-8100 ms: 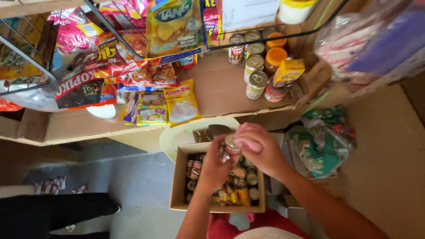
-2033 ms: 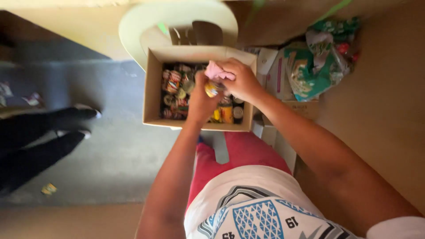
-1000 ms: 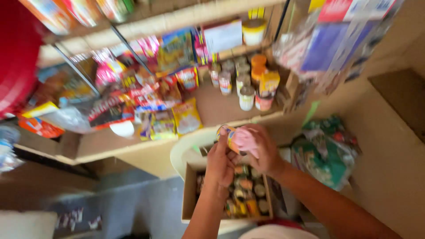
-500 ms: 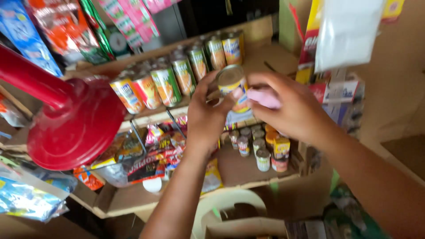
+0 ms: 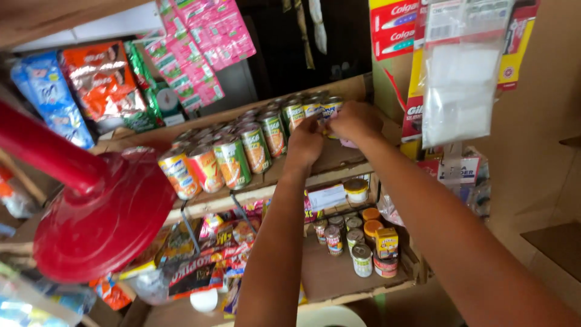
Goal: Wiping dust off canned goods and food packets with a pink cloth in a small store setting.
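Observation:
My left hand and my right hand meet at the right end of the upper wooden shelf. Between them they press a small can, of which only a sliver of yellow label shows. A bit of pink cloth peeks out under my right hand. A row of labelled cans stands on this shelf to the left of my hands, running from orange ones at the near end to green and blue ones beside my fingers.
A big red round plastic object on a red stem juts in at the left. Small tins and jars and snack packets fill the lower shelf. Sachet strips and a clear plastic bag hang above.
My hands took a can out of the box on the floor, lifted it while rubbing it with the pink cloth, and have now carried it forward onto the upper shelf beside the row.

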